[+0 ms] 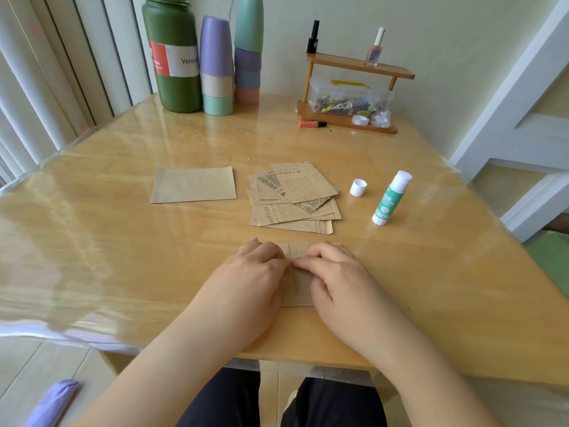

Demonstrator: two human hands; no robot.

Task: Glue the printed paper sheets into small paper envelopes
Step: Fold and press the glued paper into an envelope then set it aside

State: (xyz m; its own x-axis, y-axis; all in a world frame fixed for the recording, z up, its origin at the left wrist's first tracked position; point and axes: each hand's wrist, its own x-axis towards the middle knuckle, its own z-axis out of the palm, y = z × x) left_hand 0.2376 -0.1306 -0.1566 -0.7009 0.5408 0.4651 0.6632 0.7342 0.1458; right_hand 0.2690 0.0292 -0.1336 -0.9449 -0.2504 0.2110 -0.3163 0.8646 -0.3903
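A printed paper sheet [298, 283] lies near the table's front edge, mostly covered by both hands. My left hand [251, 272] rests on its left part with fingers bent down onto a fold. My right hand [334, 272] presses the fold from the right, fingertips meeting the left hand's. Behind them a loose pile of printed paper sheets [295, 197] is fanned out. A plain brown sheet [193, 184] lies to the left of the pile. An uncapped glue stick [391, 197] stands to the right, its white cap [358, 187] beside it.
At the back left stand a green vacuum flask [174, 57] and stacked pastel cups [217, 66]. A small wooden shelf [354, 90] with nail polish bottles and a clear box sits at the back right. The wooden table [107, 241] has a glossy cover.
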